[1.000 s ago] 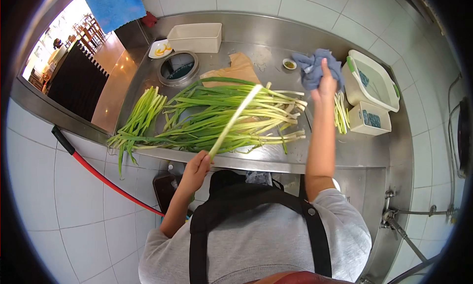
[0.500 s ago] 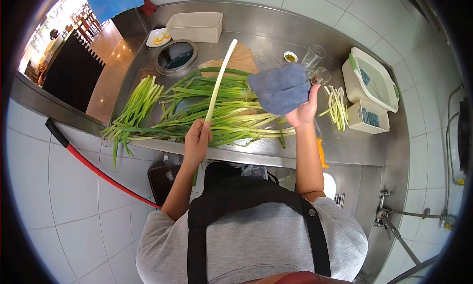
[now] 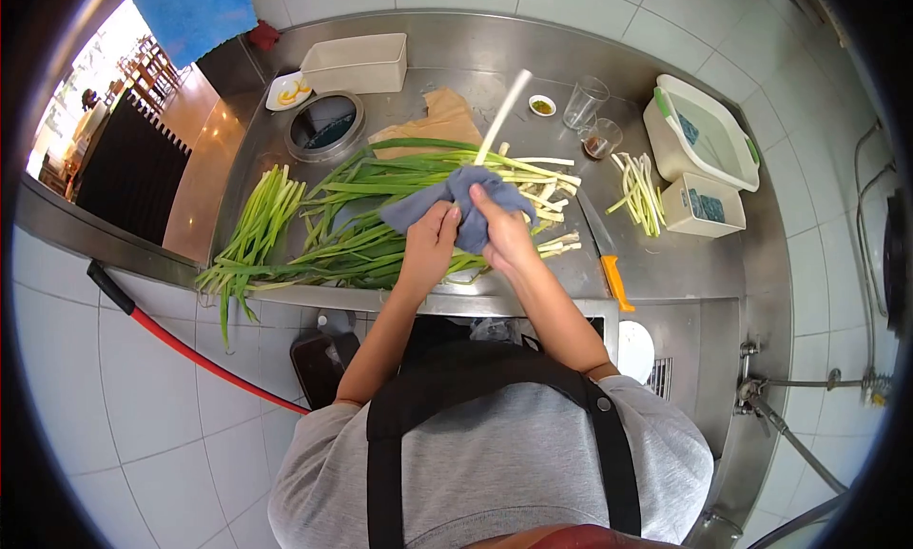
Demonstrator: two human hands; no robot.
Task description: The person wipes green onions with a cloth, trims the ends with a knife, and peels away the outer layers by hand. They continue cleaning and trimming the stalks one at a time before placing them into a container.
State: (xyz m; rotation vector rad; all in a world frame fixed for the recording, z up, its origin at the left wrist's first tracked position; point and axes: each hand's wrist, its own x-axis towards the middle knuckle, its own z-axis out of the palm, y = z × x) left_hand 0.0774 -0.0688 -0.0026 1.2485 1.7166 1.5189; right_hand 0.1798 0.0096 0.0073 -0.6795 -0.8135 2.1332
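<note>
My right hand [image 3: 506,229] is closed on a blue-grey cloth [image 3: 468,192], which is wrapped round the lower part of a green onion stalk [image 3: 504,116]. The white end of the stalk sticks up out of the cloth, slightly blurred. Right beside it, at the cloth's left part, my left hand [image 3: 433,240] is closed with its fingers pinched; the cloth hides what lies between them. Under and around both hands spreads a large pile of green onions [image 3: 357,249] on the steel counter [image 3: 685,273], with white ends toward the right.
An orange-handled knife [image 3: 613,275] lies right of the pile. Trimmed white stalks [image 3: 639,195], glasses [image 3: 585,102], a sauce dish [image 3: 542,106] and white tubs [image 3: 709,140] are farther right. A steel-rimmed opening [image 3: 326,127], a plate [image 3: 288,92] and an empty bin [image 3: 355,64] stand at the back left.
My right hand has come left and down with the cloth, from open beneath it to closed round the stalk. My left hand has moved right and up. The knife now shows fully.
</note>
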